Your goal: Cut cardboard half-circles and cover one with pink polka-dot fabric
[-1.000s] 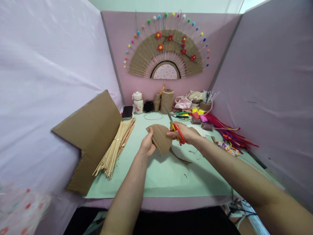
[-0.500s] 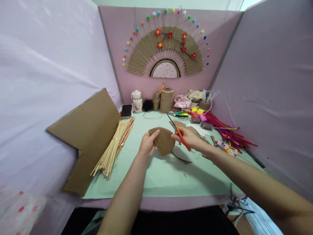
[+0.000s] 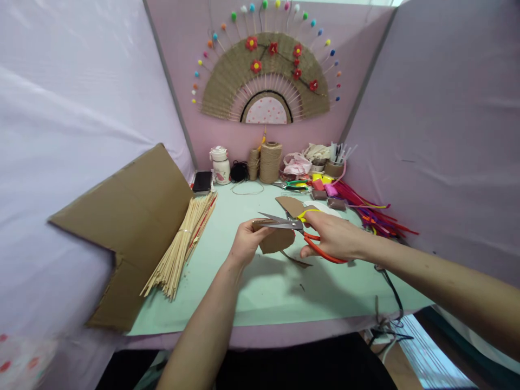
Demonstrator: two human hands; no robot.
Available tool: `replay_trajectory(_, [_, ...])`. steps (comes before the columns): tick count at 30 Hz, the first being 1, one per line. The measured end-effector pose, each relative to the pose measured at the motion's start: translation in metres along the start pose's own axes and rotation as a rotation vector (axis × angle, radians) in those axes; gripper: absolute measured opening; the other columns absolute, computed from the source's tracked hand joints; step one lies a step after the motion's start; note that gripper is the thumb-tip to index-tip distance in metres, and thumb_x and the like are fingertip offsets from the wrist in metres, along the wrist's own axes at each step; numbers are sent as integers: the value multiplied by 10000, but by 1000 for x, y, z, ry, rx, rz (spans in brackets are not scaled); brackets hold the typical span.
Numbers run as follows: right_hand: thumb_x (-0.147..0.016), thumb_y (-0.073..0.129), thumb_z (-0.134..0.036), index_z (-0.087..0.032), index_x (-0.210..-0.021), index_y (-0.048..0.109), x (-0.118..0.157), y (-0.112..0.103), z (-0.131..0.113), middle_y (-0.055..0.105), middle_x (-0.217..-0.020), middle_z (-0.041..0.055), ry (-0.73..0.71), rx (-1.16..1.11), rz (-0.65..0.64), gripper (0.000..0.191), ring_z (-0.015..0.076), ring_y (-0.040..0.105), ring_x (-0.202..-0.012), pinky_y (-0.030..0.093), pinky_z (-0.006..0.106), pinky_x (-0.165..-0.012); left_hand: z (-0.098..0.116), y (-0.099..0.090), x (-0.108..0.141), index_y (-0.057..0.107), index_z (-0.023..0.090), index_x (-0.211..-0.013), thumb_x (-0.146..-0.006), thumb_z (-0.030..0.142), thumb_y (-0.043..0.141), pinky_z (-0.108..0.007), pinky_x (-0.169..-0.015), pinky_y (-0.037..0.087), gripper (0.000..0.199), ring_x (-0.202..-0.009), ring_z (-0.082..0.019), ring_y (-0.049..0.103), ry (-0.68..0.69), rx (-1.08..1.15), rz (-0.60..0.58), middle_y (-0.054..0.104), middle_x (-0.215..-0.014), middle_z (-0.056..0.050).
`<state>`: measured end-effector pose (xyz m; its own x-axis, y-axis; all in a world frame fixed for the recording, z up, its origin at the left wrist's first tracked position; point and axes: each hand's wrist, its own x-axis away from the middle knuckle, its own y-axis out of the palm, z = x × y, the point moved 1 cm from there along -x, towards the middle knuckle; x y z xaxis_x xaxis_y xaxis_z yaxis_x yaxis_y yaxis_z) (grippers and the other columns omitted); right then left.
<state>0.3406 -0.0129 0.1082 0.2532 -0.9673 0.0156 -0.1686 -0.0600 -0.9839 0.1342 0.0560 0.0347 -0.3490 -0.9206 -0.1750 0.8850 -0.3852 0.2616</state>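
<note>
Left hand (image 3: 248,241) pinched closed on brown curved-edge cardboard piece (image 3: 277,241), right hand (image 3: 331,235) curled partly open around red-and-yellow-handled metal scissors (image 3: 294,224), blades parted at the cardboard's upper edge, cardboard beside left fingertips above pale green tabletop (image 3: 270,303).

Soft, even light; faint table shadows; edges stretched and blurred.

no readable text, no legible labels, no brands, numbers or signs

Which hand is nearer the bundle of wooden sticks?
Left: the left hand is right of the bundle of wooden sticks, not touching; the right hand, on the scissors, is farther right.
</note>
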Motion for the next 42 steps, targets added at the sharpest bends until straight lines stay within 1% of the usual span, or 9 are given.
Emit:
replay_trajectory(4, [-709,609,-731,-204,-923,500,3,-1,0,645,-976,116,-15,55,-5,579,282,617,-853,423,324,-660,0,0,0,764,159,-795,-637,334,815,-283,-758,431,242,-776,-188,627,-21,-14,-24,750,-827,-54])
replay_trajectory(9, [-728,554,-760,-204,-916,512,7,-1,-4,671,-850,118,28,163,-40,589,298,648,-770,404,329,-591,0,4,2,763,154,-774,-606,355,837,-294,-758,428,272,-751,-189,620,-62,66,-59,743,-782,-55])
replay_trajectory(15, [-775,459,-767,-197,-926,510,11,-8,-11,681,-772,143,80,260,-141,592,348,663,-717,373,348,-522,3,9,5,750,166,-722,-551,360,868,-303,-773,424,284,-735,-185,612,-91,162,-75,723,-730,-37])
replay_trajectory(18, [-792,449,-751,-197,-934,514,13,-10,-13,687,-769,155,106,274,-154,576,366,672,-727,371,348,-515,5,11,6,744,168,-705,-524,375,882,-316,-789,425,308,-747,-197,617,-111,177,-77,718,-719,-37])
replay_trajectory(24, [-844,458,-672,-210,-931,508,16,-9,-10,704,-850,133,99,284,-139,473,340,691,-780,366,326,-525,2,11,6,752,164,-726,-545,364,881,-324,-810,422,298,-773,-206,632,-117,187,-102,729,-744,-44])
replay_trajectory(30, [-861,478,-629,-220,-897,513,19,-12,-10,712,-838,121,108,252,-155,412,337,692,-772,364,333,-530,-3,10,6,762,172,-770,-575,361,870,-342,-837,432,293,-820,-222,645,-125,187,-137,741,-803,-50])
replay_trajectory(34, [-855,464,-663,-221,-901,522,19,-13,-7,705,-770,121,129,279,-153,448,334,694,-726,368,329,-526,-2,10,7,767,175,-774,-569,365,873,-350,-846,427,299,-831,-232,650,-142,180,-147,740,-791,-51])
replay_trajectory(38, [-858,451,-660,-228,-872,520,20,-11,-3,694,-732,114,147,291,-145,438,324,687,-684,373,333,-520,-2,9,8,767,171,-765,-564,361,874,-339,-814,427,297,-800,-223,647,-152,161,-167,740,-777,-52])
replay_trajectory(42, [-850,514,-579,-240,-827,501,20,-15,-4,708,-784,101,177,247,-138,340,302,677,-675,367,325,-515,-1,8,8,759,162,-754,-592,367,863,-304,-751,418,282,-764,-199,634,-160,129,-177,733,-756,-44])
